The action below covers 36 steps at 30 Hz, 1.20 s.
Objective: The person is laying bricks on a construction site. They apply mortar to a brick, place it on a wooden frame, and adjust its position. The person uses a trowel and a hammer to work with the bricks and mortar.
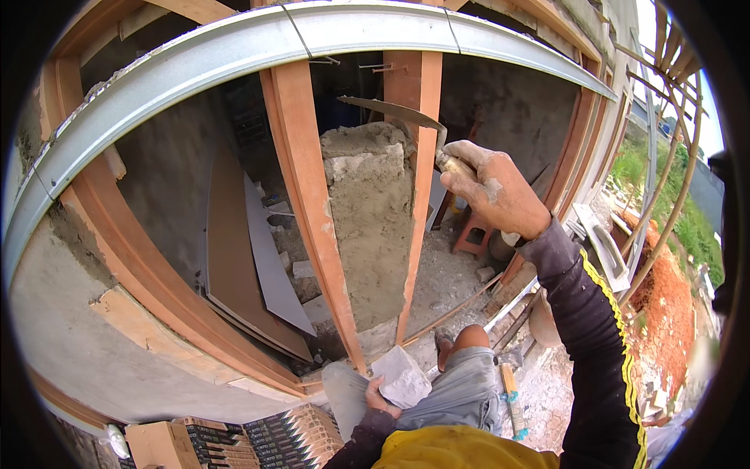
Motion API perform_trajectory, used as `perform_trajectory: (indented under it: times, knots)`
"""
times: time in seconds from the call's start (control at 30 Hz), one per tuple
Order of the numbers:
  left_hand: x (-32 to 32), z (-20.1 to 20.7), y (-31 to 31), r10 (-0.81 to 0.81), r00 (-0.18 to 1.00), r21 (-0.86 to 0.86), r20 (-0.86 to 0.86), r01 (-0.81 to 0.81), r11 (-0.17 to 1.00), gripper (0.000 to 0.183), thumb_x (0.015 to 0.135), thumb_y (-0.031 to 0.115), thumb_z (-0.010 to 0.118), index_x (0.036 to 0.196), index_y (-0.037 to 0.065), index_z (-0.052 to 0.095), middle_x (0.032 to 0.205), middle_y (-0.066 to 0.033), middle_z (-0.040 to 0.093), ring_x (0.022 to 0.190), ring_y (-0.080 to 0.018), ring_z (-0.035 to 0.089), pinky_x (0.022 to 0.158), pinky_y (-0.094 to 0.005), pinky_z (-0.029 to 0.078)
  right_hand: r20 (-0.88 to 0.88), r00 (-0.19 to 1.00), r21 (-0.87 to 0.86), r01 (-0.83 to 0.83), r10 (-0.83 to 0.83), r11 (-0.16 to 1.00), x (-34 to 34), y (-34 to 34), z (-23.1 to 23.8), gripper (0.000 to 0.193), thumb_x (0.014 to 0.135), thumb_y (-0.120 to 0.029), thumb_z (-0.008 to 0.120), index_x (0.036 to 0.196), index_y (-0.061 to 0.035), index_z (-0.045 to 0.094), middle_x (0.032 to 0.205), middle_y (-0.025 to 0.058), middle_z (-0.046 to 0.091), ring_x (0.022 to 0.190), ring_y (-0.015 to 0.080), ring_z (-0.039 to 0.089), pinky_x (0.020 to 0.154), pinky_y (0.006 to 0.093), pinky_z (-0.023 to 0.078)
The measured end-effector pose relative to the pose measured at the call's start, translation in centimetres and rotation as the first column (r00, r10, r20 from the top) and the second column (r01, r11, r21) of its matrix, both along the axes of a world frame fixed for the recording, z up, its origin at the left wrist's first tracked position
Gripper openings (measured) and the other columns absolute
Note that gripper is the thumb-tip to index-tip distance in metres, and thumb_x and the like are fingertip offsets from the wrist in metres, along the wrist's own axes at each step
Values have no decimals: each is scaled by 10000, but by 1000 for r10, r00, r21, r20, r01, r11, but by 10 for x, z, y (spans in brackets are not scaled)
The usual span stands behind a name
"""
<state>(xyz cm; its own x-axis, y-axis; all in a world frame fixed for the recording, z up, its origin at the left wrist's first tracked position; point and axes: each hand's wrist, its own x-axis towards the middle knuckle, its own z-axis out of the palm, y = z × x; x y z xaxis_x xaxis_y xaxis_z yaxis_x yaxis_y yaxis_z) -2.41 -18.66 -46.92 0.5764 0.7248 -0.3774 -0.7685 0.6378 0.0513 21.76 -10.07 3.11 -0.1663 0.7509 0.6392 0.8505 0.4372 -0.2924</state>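
Observation:
A trowel [394, 111] is in my right hand [494, 184], its fingers wrapped round the handle. The flat blade points left over the top of a narrow mortar-covered pier [371, 227], which stands between two reddish wooden posts. My left hand [379, 397] grips a grey block piece [401, 376] low down, close to my knee. Rough wet-looking mortar [361, 139] lies on the top of the pier. Whether the blade touches it I cannot tell.
A metal channel [234, 56] spans the opening above, tied with wire. Boards [248, 258] lean inside on the left; a red stool [473, 233] stands deeper in. Cartons [160, 445] lie at lower left, a wood-handled tool [512, 395] beside my leg. Bamboo poles [672, 187] rise at right.

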Motion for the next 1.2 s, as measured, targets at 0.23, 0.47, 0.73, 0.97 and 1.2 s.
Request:
perform_trajectory:
  times: [0.23, 0.47, 0.73, 0.97, 1.2]
  knots:
    - [0, -1, -5, -28, 998, 5, 53, 27, 1000, 641, 894, 242, 625, 1480, -4, 543, 1481, -206, 623, 1367, -457, 586, 1222, -629, 402, -994, -32, 96, -718, 104, 689, -9, 2, -132, 425, 1065, -298, 514, 1333, 24, 583, 930, 124, 676, 675, 168, 654, 523, 301, 559]
    - [-6, 2, -6, 14, 1000, 17, -3, -14, 1000, 675, 897, 244, 626, 1519, 5, 515, 1510, -213, 600, 1397, -453, 563, 1234, -646, 376, -996, 6, 43, -858, 93, 511, -58, 36, -180, 475, 1068, -301, 540, 1389, 47, 570, 941, 122, 684, 694, 166, 650, 554, 307, 547]
    - [-9, 51, 0, 61, 993, 173, -99, -43, 984, 732, 872, 233, 664, 1553, 31, 488, 1528, -190, 591, 1411, -432, 555, 1237, -613, 385, -991, 30, -121, -576, -127, 808, 44, -67, -253, 400, 1055, -245, 557, 1344, 26, 616, 889, 105, 707, 631, 146, 661, 560, 281, 567]
    - [20, 114, 44, 56, 995, 327, -86, -25, 945, 754, 892, 247, 706, 1570, 31, 459, 1498, -175, 609, 1379, -377, 591, 1196, -573, 445, -653, 195, -654, 344, -732, 674, 210, -260, -264, 401, 987, -180, 613, 1345, -1, 601, 866, 30, 629, 696, 110, 615, 584, 258, 523]
    - [75, 171, 76, -11, 997, 408, -71, 39, 912, 760, 904, 212, 706, 1586, 33, 423, 1513, -189, 581, 1389, -386, 579, 1203, -580, 443, -172, 490, -756, 490, -855, 433, 285, -317, -299, 247, 964, -239, 682, 993, -10, 769, 727, 25, 638, 611, 140, 581, 581, 333, 485]
